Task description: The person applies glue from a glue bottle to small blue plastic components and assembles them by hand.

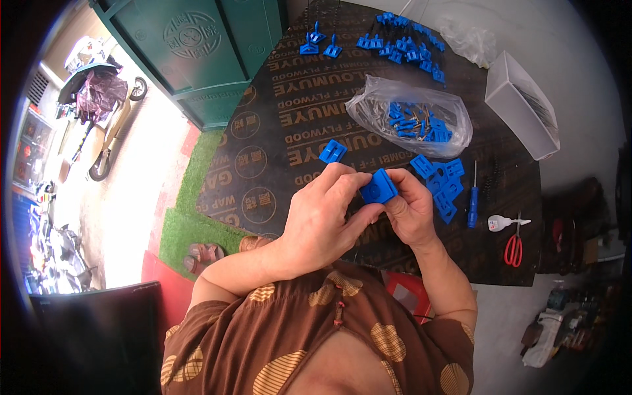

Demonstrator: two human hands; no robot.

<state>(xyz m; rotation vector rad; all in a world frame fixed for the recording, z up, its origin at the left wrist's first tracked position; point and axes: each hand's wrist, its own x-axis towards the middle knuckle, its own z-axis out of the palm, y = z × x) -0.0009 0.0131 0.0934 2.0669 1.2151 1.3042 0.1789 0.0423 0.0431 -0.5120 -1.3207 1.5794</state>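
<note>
"What's in the hands?"
"The left hand and right hand together pinch one squarish blue plastic piece between their fingertips, held up over the dark printed plywood table."
"And close by?"
"A slotted blue plastic block lies just beyond the left hand; a heap of flat blue plastic parts sits just right of the right hand."
"Farther out?"
"Beyond both hands, a clear plastic bag of small blue parts. Well right of the right hand, a blue-handled screwdriver, a white plastic bottle and red-handled metal scissors."
</note>
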